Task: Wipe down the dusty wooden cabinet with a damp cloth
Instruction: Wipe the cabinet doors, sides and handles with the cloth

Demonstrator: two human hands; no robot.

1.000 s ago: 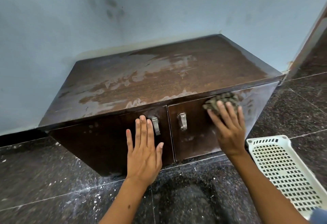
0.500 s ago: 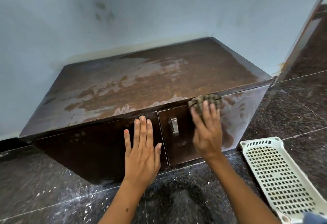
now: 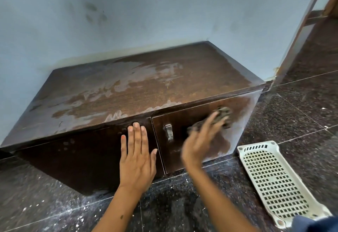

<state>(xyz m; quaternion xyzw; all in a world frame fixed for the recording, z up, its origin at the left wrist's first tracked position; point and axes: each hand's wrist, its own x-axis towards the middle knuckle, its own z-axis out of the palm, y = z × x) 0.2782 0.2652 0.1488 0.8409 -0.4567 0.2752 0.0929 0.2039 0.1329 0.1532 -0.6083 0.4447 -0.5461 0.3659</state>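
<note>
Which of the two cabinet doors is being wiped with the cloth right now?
The right door, the one whose metal handle shows. The right hand presses the cloth on it; the left hand only rests flat on the left door.

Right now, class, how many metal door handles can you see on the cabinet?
1: the handle on the right door, near its left edge. The left hand may hide another on the left door.

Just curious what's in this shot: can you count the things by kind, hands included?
Hands: 2, left hand, right hand
Cloth: 1
Cabinet: 1
Door handle: 1 visible
White basket: 1
Total: 6
</note>
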